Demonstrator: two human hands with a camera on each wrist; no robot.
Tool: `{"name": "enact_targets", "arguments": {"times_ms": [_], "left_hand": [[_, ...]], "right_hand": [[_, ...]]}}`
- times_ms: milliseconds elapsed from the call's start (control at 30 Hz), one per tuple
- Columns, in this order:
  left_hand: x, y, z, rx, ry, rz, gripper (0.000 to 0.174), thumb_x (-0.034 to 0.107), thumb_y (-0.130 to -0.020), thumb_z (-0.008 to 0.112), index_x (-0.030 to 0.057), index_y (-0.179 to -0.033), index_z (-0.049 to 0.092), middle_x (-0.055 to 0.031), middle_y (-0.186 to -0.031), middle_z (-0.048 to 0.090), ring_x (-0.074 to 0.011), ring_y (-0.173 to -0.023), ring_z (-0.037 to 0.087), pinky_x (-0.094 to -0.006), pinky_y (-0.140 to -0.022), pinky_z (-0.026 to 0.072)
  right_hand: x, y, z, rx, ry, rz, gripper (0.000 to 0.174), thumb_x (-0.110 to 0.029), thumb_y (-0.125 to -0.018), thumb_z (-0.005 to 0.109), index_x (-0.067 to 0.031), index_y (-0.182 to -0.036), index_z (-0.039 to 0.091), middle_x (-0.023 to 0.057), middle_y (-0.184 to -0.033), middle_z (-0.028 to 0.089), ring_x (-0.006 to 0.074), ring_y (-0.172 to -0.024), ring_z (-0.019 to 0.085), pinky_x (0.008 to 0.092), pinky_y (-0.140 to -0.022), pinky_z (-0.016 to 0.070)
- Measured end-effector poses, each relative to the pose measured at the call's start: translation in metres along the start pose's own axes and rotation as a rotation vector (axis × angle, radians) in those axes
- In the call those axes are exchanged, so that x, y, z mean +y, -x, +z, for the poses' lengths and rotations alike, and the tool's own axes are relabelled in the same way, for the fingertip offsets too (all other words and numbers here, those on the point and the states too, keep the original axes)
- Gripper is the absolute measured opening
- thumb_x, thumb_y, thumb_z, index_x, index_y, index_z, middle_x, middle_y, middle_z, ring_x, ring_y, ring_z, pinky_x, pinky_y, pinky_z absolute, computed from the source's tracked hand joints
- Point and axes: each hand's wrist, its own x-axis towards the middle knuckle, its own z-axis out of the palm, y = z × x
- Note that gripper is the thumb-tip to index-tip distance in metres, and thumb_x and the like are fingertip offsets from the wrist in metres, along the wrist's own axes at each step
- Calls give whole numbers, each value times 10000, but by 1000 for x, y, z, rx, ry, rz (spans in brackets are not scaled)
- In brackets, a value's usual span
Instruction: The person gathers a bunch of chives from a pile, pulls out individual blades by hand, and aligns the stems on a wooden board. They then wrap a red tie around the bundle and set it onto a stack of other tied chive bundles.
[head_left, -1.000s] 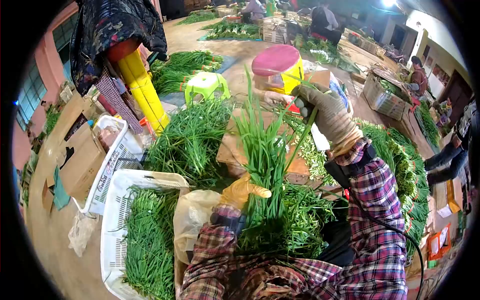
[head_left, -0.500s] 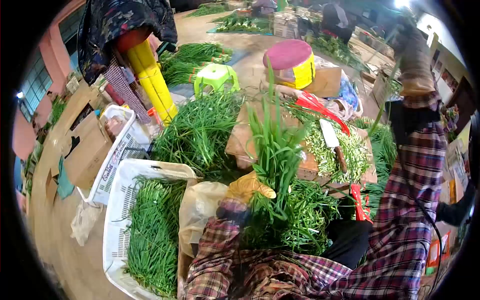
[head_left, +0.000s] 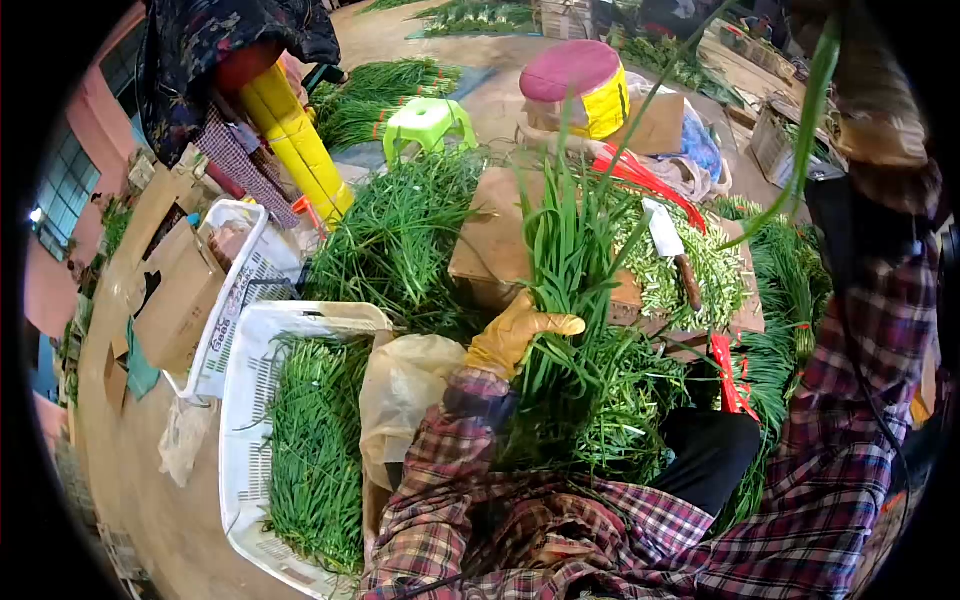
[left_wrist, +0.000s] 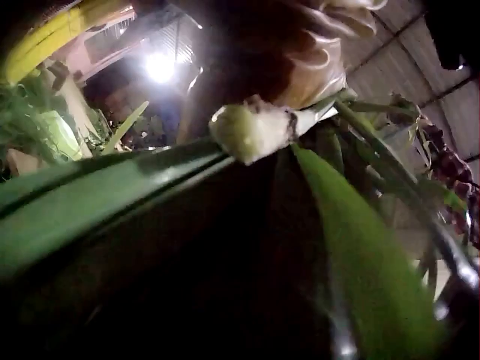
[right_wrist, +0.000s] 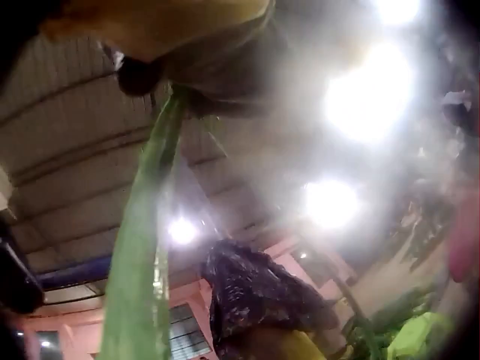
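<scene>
My left hand (head_left: pixel 515 335), in a yellowish glove, grips a bunch of long flat-leaved greens (head_left: pixel 570 250) upright over my lap, thumb across the leaves. A pale stem end (left_wrist: pixel 251 133) shows close up in the left wrist view. High at the upper right my right hand (head_left: pixel 870 90), gloved and blurred, holds a long green leaf (head_left: pixel 810 110) that hangs down in a curve. From below, the right wrist view shows this leaf coming out of the gloved fingers (right_wrist: pixel 217 75). More loose greens (head_left: pixel 630 400) lie under the bunch.
A knife (head_left: pixel 675 250) lies on pale cut stem pieces (head_left: pixel 715 285) on a wooden board (head_left: pixel 495 225). Red strips (head_left: pixel 655 185) lie behind it. At left stands a white crate (head_left: pixel 235 440) of greens; a green pile (head_left: pixel 390 250), green stool (head_left: pixel 430 125) and pink-topped seat (head_left: pixel 570 70) stand beyond.
My right hand has swung up and right from beside the bunch, drawing a long leaf away with it. My left hand still holds the bunch, now slightly higher and further right.
</scene>
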Motion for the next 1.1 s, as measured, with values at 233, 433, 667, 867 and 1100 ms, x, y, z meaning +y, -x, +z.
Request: {"name": "enact_targets", "arguments": {"times_ms": [233,433,667,867,1100], "left_hand": [[2,-2,12,39,-125,-53,429,47,-708,669,-4,-1108,522,-57,-981,604,-179,-917,587,-291,-817,461],[3,-3,-3,103,-22,-15,426,77,-685,718,-10,-1062,543,-48,-918,613,-140,-809,580,-276,-766,461],[16,7,7,195,5,36,437,62,-666,697,21,-1073,542,-41,-917,607,-150,-821,580,-275,-750,481],[0,0,-23,152,53,-58,425,99,-658,692,24,-1055,564,-49,-939,615,-173,-817,591,-286,-764,477],[1,2,-10,162,82,32,482,60,-663,673,8,-1117,520,-62,-934,610,-193,-854,590,-304,-776,481]], "right_hand": [[-5,7,66,-215,205,-17,233,-266,-809,600,-68,-931,613,12,-661,574,85,-551,517,233,-487,435],[0,31,77,-344,465,13,212,-264,-793,617,-86,-907,615,-1,-652,556,72,-544,498,226,-482,419],[83,136,39,-395,687,465,246,-265,-756,661,-72,-900,611,-15,-650,546,56,-548,493,221,-485,414],[151,263,11,-1359,1230,568,455,-327,-695,679,-84,-1069,587,130,-901,632,271,-851,601,366,-748,480],[159,237,38,-637,505,497,327,-192,-835,602,32,-1067,550,53,-870,621,112,-811,567,251,-724,462]]}}
